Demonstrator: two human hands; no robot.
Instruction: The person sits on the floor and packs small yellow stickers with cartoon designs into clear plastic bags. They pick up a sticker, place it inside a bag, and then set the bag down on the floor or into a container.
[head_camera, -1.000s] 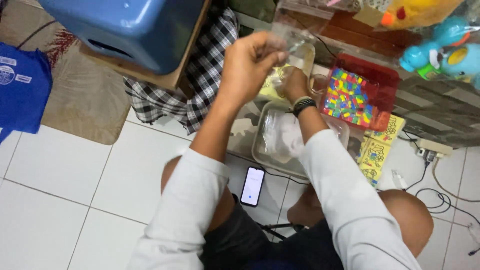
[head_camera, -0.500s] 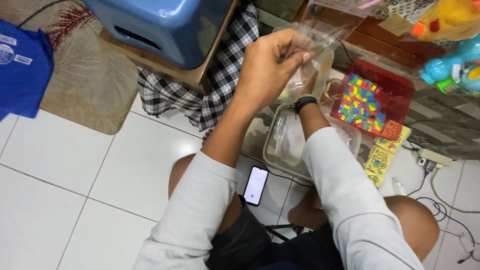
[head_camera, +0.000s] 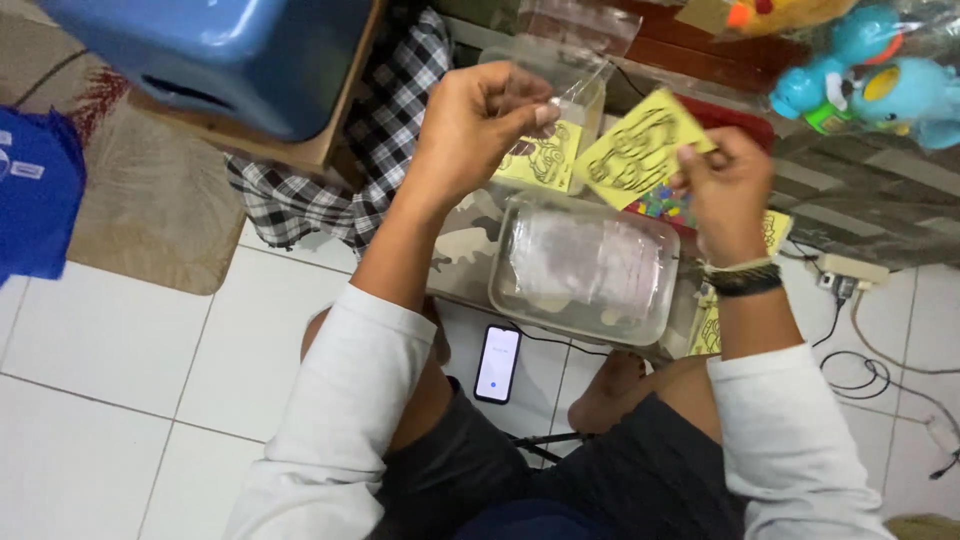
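**Two Hands Holding a Clear Bag and a Yellow Card Above a Plastic Container**

At far left, a blue cloth (head_camera: 35, 195) lies on a brown mat (head_camera: 150, 215). A blue plastic stool (head_camera: 215, 55) stands at upper left, beside a black-and-white checked cloth (head_camera: 345, 165).

The left hand (head_camera: 470, 125) is raised, forearm running up from the lower left, white sleeve pushed to mid-forearm. Its fingers are closed, pinching the upper edge of a clear plastic bag (head_camera: 565, 110). The bag hangs roughly upright, long axis vertical; a yellow printed sheet (head_camera: 545, 160) shows through its lower part.

Between the hands, lower down, a clear plastic container (head_camera: 585, 270) rests with its long axis left to right; pale contents show through the lid. A phone (head_camera: 497, 363) lies on the white tiled floor (head_camera: 120, 370) below it, screen up, long axis nearly vertical.

The right hand (head_camera: 725, 185) is raised, wrist wearing a dark band, fingers closed on the right corner of a yellow card (head_camera: 640, 150) with black line drawings. The card is tilted, its long axis rising from lower left to upper right, its face toward the camera. It sits just right of the bag; contact cannot be determined.

Behind it, a red tray of coloured pieces (head_camera: 665, 205) is partly hidden. Blue plastic toys (head_camera: 870, 85) sit at upper right. Cables (head_camera: 875, 360) run across the floor at right.
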